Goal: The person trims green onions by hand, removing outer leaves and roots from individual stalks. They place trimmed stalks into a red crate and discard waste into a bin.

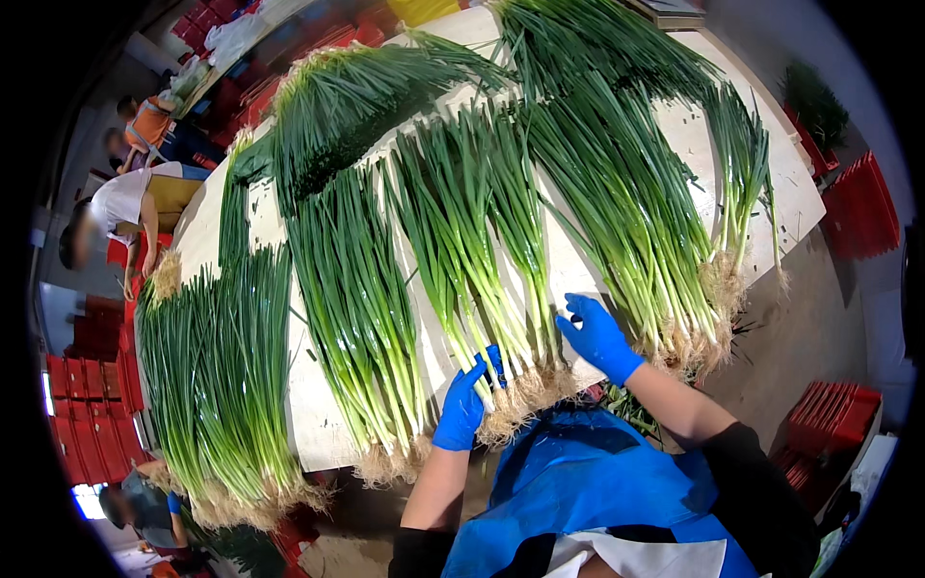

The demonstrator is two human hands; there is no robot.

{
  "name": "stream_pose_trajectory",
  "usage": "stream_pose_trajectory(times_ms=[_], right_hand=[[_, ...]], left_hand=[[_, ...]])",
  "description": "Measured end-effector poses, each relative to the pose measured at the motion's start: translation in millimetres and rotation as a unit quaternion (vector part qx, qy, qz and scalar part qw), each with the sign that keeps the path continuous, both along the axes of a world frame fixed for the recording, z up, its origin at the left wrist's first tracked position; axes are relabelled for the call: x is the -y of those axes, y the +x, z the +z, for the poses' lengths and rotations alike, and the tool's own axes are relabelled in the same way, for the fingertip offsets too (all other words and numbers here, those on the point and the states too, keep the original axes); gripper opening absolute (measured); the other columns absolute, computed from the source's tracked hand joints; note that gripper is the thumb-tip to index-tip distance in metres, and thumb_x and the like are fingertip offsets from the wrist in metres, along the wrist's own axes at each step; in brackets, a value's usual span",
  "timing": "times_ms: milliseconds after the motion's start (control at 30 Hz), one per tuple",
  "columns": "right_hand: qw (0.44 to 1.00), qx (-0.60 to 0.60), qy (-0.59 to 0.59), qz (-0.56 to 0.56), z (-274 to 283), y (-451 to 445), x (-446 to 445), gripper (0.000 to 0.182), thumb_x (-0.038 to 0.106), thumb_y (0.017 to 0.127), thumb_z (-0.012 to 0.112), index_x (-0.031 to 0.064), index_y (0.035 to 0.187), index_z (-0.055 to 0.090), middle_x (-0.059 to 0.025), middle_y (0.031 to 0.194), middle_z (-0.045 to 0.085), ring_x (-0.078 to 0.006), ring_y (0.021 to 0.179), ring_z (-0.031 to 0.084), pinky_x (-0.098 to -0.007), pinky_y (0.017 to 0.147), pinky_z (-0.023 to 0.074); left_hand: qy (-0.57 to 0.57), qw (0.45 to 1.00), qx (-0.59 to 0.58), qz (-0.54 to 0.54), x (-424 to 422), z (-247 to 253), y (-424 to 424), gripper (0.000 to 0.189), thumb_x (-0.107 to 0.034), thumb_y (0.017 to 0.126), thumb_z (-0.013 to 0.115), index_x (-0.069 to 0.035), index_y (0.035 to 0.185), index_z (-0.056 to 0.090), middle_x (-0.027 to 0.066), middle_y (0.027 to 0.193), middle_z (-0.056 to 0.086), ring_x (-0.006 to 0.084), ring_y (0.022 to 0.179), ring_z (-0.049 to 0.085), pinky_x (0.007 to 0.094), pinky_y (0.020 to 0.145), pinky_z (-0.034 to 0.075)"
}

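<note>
My left hand (461, 410), in a blue glove, grips white stalk ends at the left side of a bunch of green onions (491, 311). Its thumb lies in front and the fingertips show behind the stalks. The bunch's roots (524, 390) hang at the table's near edge. Just right of that bunch, my right hand (601, 341), also gloved in blue, is held with fingers apart and nothing visible in it. A larger pile of green onions (636, 238) lies further right, and another bunch (361, 311) lies to the left.
The pale tabletop (325, 412) carries more green onions (224, 383) at left and a heap (361, 94) behind. Red crates (863, 206) stand at right, with more (831, 419) at lower right. A person in a white shirt (126, 199) bends over at the table's far left.
</note>
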State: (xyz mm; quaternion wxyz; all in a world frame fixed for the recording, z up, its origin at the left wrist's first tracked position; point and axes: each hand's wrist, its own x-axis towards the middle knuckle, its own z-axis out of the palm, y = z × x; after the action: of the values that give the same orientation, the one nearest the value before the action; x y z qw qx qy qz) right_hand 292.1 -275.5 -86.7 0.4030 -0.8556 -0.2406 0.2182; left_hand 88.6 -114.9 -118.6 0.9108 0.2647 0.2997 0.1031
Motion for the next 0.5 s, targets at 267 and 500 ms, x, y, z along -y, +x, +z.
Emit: stream_pose_trajectory(times_ms=[267,500], right_hand=[[0.969,0.027,-0.158,0.189,21.1,-47.1,-38.5,0.073,0.036,0.080,0.066,0.0022,0.136,0.035,-0.0217,0.104,0.059,-0.0376,0.092,0.061,-0.0457,0.075,0.0507],[0.978,0.053,-0.132,0.154,17.0,-37.4,-46.8,0.058,0.022,0.082,0.061,0.0065,0.135,0.041,-0.0201,0.100,0.061,-0.0375,0.087,0.062,-0.0460,0.074,0.0503]], left_hand=[[0.059,0.997,-0.029,-0.034,1.5,23.5,9.7,0.043,-0.009,0.088,0.056,0.004,0.128,0.048,0.0110,0.115,0.060,0.0194,0.101,0.059,0.0299,0.089,0.048],[-0.004,0.998,-0.004,-0.057,-6.5,51.1,3.2,0.050,-0.020,0.092,0.054,0.000,0.136,0.040,0.0163,0.129,0.052,0.0253,0.115,0.054,0.0371,0.096,0.044]])
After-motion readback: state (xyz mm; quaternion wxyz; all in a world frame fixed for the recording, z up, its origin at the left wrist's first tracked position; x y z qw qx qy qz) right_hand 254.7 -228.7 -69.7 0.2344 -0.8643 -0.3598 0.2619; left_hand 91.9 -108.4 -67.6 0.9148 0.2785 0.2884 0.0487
